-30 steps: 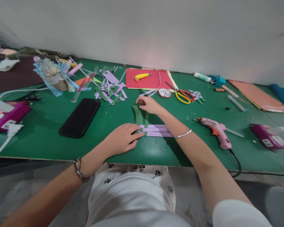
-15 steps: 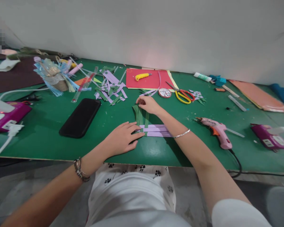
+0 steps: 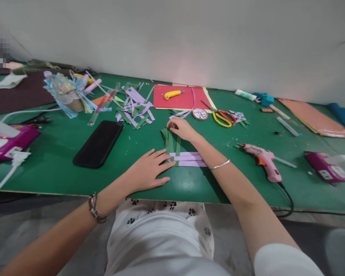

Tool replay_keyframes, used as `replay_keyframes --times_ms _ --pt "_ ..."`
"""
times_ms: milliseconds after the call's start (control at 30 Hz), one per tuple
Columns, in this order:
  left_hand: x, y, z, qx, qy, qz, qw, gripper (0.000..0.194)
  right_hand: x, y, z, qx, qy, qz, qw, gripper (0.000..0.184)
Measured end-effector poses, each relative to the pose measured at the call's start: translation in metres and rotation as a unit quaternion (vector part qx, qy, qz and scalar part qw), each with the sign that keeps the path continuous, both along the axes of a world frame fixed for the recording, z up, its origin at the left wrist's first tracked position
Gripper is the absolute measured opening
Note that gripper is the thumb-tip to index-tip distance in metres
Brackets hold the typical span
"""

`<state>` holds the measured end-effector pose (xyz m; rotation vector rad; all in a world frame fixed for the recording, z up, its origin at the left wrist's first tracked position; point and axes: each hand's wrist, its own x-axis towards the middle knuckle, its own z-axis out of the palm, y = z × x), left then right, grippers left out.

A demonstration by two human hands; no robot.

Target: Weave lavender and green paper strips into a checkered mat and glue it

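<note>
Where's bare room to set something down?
Bare green tabletop lies between the left magenta socket block and black rectangular phone, and between the right forearm and pink plastic glue gun. Crowded: around the left hand, right hand and purple and green paper strips, and behind them, loose paper scraps, red paper sheets and yellow and red scissors.

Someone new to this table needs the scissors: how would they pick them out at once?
On the green table, find the red sheet toward the far edge. The scissors reach over its right end with their blades. One handle loop is yellow and the other red, unlike the loopless yellow cutter on the sheet.
</note>
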<state>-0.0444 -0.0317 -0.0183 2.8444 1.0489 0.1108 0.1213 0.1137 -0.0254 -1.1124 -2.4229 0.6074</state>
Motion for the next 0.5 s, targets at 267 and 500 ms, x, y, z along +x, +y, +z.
replay_keyframes --times_ms 267,500 --pt "-0.001 0.0 -0.002 0.012 -0.008 -0.004 1.0 0.047 0.004 -0.027 0.018 0.09 -0.077 0.127 0.985 0.041" --pt "-0.001 0.0 -0.002 0.015 -0.014 -0.003 1.0 0.047 0.007 -0.037 0.02 0.061 -0.137 0.123 0.981 0.011"
